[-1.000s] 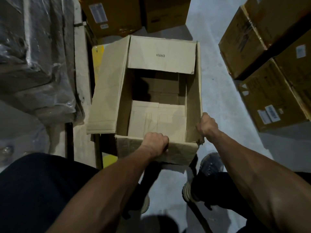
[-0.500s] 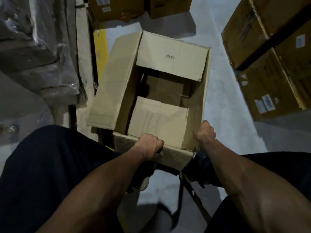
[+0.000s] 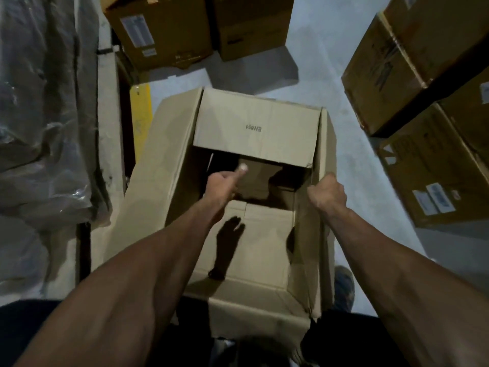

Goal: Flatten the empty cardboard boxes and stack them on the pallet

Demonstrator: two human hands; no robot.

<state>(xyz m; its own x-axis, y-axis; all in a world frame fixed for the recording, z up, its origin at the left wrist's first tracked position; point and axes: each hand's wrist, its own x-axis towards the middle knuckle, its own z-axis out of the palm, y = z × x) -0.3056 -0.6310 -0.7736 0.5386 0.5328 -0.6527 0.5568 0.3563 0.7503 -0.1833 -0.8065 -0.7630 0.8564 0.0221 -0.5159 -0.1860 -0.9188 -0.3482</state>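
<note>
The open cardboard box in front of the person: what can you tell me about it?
The open brown cardboard box stands mouth-up on the pale floor, creased and worn. Its far flap, printed EN851, folds inward; the left flap splays outward. The right hand grips the right wall's rim; the left hand reaches inside.

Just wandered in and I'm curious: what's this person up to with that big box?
A person is working on an open, empty cardboard box standing on the floor. Their right hand grips the top edge of the box's right wall, while the left hand reaches down inside it, thumb out, holding nothing. The box is not yet flattened; its flaps stick up and its walls stand. Closed boxes sit around it on the floor.
</note>
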